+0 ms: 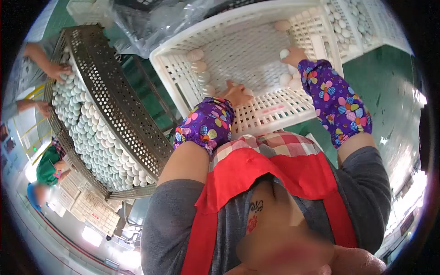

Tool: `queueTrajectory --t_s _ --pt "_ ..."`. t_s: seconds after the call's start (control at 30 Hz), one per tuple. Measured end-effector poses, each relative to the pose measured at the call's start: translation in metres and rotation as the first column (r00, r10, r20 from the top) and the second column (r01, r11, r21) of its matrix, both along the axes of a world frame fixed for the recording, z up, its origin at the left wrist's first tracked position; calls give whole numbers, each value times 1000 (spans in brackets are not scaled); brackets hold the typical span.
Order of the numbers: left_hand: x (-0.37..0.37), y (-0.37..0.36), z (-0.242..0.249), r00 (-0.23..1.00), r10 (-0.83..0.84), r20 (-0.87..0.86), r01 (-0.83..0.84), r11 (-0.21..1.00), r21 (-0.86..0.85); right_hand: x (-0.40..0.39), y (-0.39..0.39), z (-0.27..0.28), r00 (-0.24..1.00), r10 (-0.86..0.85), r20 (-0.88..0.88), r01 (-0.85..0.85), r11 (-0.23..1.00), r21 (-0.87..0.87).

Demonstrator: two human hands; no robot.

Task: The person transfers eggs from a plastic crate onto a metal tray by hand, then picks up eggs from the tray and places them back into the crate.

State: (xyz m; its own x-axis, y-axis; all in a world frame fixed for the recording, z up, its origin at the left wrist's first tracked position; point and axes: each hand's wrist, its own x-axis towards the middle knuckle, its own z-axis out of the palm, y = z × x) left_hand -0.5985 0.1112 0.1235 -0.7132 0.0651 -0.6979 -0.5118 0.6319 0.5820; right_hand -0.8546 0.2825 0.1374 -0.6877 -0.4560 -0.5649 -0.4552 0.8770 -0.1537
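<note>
A white plastic crate [183,39] with slatted sides stands in front of me, with pale eggs along its left and right inner walls. My right hand [295,57] is at the crate's right side, fingers closed around a pale greenish egg [284,53]. Below that hand, a few more eggs [285,79] rest against the right wall. Low in the crate, near its front wall, my left hand [235,94] has its fingers curled about a pale egg [248,92]. On the left side, eggs [199,67] sit in a row. Purple flowered sleeves cover both my forearms.
A dark perforated bin [103,78] full of eggs [91,133] stands to the left, with another person's hands [57,71] at its far edge. More egg-filled crates [341,27] are at upper right. Clear plastic sheeting [142,25] lies behind the crate. Another person [48,165] is farther left.
</note>
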Motion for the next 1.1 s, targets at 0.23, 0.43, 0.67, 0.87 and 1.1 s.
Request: queueTrajectory --t_s 0.23,0.43,0.67,0.87,1.1 --pt "-15 36 -34 995 -3 95 1 1000 15 -37 8 -103 991 31 130 -28 999 -28" --pt "-35 20 2 974 -162 155 131 973 191 -23 -5 -82 848 -272 456 406 885 -227" --pt "-54 7 123 675 436 595 -669 21 743 -31 -21 -26 431 -191 882 820 490 -295" --pt "-19 -53 206 696 400 596 -305 -587 750 -11 -75 107 351 2 936 916 209 -344" --pt "181 -246 278 234 939 253 -24 -254 967 132 -248 274 804 382 455 269 448 -852"
